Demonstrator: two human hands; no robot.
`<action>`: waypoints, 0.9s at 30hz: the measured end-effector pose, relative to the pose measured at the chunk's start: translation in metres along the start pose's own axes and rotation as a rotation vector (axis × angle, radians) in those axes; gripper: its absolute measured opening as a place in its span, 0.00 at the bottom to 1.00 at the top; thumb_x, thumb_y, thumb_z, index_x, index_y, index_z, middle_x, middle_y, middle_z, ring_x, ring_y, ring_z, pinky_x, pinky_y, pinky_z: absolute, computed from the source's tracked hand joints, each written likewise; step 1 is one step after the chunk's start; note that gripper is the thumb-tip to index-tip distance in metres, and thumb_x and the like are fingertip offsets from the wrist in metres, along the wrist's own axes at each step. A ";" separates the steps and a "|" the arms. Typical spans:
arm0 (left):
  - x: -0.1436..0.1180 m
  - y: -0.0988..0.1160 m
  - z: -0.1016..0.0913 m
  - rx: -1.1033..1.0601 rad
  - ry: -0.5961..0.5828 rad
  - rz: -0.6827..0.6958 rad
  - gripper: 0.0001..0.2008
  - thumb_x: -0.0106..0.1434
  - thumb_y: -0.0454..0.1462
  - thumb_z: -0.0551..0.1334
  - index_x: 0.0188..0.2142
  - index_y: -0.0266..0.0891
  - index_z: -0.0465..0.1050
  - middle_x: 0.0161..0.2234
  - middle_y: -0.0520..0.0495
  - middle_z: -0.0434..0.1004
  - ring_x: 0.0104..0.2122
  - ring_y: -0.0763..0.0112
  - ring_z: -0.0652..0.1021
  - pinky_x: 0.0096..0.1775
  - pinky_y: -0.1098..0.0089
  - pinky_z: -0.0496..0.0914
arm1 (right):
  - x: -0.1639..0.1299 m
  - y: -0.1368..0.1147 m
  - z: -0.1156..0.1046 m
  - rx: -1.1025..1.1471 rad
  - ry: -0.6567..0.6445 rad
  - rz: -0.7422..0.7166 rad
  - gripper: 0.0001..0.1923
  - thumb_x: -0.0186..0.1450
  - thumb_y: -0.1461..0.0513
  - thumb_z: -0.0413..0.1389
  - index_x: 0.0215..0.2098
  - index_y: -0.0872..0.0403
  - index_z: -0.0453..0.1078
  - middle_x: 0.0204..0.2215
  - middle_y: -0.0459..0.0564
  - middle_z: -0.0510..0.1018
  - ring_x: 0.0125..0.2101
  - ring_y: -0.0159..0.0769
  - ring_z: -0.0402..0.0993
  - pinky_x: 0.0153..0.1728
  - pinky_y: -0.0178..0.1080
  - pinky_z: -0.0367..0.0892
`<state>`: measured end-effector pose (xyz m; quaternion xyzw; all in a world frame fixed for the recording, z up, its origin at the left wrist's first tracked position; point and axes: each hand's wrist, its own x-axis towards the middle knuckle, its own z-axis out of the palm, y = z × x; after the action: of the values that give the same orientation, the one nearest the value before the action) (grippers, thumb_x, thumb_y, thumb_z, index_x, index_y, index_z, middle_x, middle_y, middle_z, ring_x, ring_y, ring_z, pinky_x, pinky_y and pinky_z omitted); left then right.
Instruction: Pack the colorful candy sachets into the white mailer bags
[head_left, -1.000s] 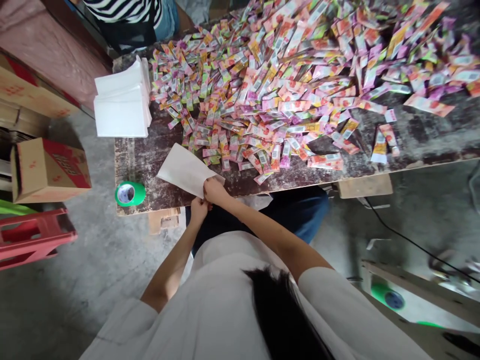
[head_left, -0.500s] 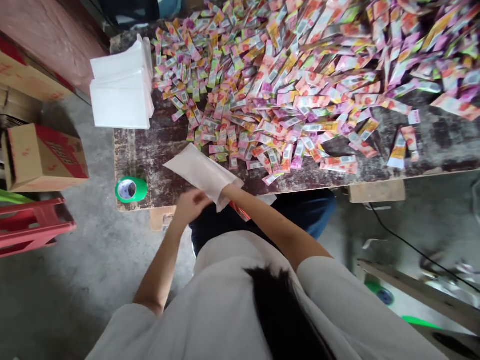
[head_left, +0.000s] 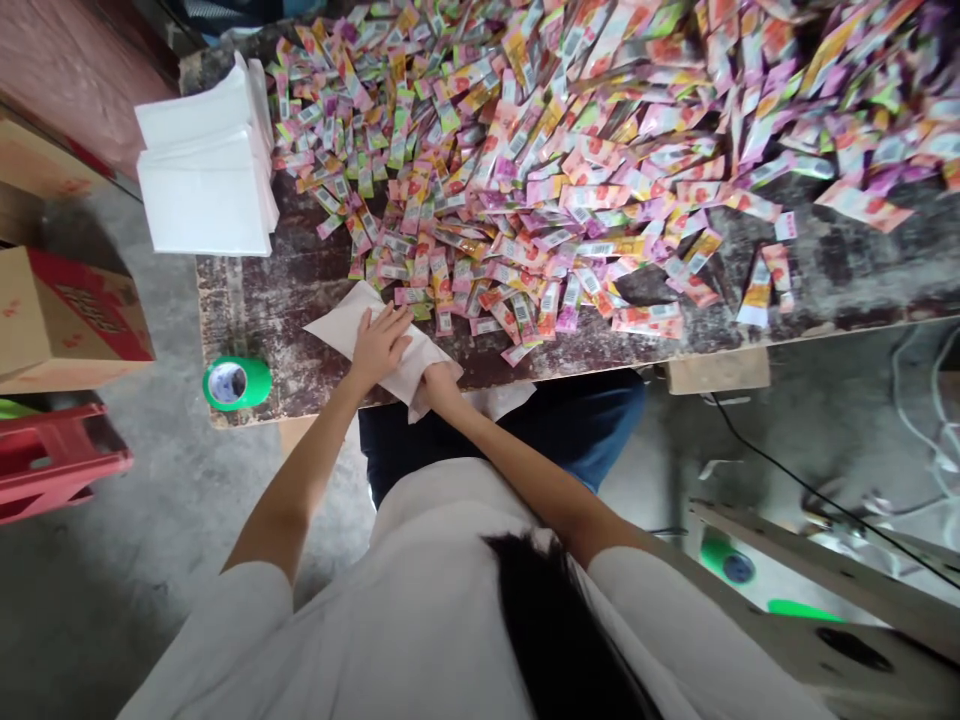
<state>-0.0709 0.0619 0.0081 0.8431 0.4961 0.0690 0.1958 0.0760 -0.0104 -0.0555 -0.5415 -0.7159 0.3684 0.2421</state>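
Left hand (head_left: 380, 343) now flat, fingers spread, on white bag (head_left: 375, 340); right hand (head_left: 439, 383) grips its mouth. Scarred tabletop (head_left: 262, 300); sachets (head_left: 570, 150) at 12; concrete floor (head_left: 112, 560).

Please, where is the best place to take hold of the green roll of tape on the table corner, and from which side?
Probably from above, fingers across the outer green rim of the green roll of tape. It lies flat with its core hole upward, apart from the white flat bag, near the dark worn table edge, so its sides look free.
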 end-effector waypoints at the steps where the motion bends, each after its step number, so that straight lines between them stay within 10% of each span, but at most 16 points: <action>1: -0.002 0.003 0.000 0.017 -0.010 0.012 0.24 0.71 0.41 0.49 0.63 0.43 0.67 0.66 0.44 0.65 0.68 0.58 0.59 0.68 0.46 0.42 | 0.007 -0.003 0.003 -0.012 -0.019 0.002 0.18 0.67 0.71 0.48 0.53 0.62 0.70 0.47 0.60 0.77 0.51 0.45 0.71 0.54 0.45 0.69; 13: -0.041 0.022 0.036 0.113 -0.111 0.201 0.24 0.71 0.41 0.51 0.66 0.49 0.63 0.67 0.44 0.62 0.69 0.58 0.59 0.68 0.44 0.44 | -0.060 0.025 -0.038 -0.345 -0.306 -0.181 0.15 0.72 0.66 0.49 0.53 0.57 0.72 0.47 0.59 0.77 0.48 0.42 0.73 0.53 0.44 0.67; 27: -0.009 -0.004 0.018 -0.030 -0.268 0.332 0.22 0.69 0.35 0.52 0.59 0.49 0.71 0.64 0.45 0.68 0.68 0.64 0.62 0.68 0.50 0.45 | -0.034 0.007 -0.063 -0.513 -0.312 -0.261 0.14 0.73 0.64 0.46 0.44 0.56 0.74 0.44 0.60 0.76 0.44 0.46 0.67 0.47 0.46 0.60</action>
<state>-0.0731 0.0508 -0.0096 0.9118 0.3190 -0.0052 0.2587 0.1377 -0.0253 -0.0205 -0.4254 -0.8773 0.2202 0.0302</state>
